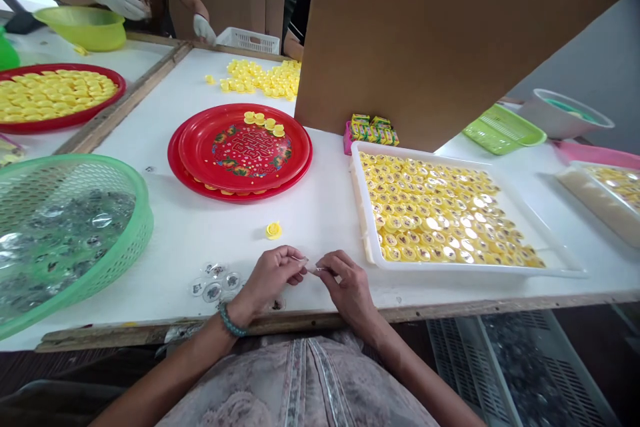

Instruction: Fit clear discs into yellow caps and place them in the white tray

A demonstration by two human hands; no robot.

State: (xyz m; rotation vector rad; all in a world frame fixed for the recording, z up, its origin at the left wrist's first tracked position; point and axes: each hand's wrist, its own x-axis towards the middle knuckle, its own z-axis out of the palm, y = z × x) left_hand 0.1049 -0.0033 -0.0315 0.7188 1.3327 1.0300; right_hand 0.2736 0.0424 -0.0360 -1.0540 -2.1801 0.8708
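Observation:
Fingers pinched, my left hand and my right hand meet just above the near edge of the table. Between their fingertips is a small clear plastic disc, seen nearly edge-on and partly covered by the fingers. Beside my left wrist lie several clear discs with dark printed pictures; another is partly hidden under that hand. A single round yellow plastic piece rests just beyond my left hand. To the right of my right hand stands a white tray filled with rows of yellow pieces under shiny printed covers.
Stacked red trays carry a few yellow pieces. A green basket of clear discs stands left. A brown cardboard panel rises behind small packets. Loose yellow pieces lie farther back, near a gloved co-worker.

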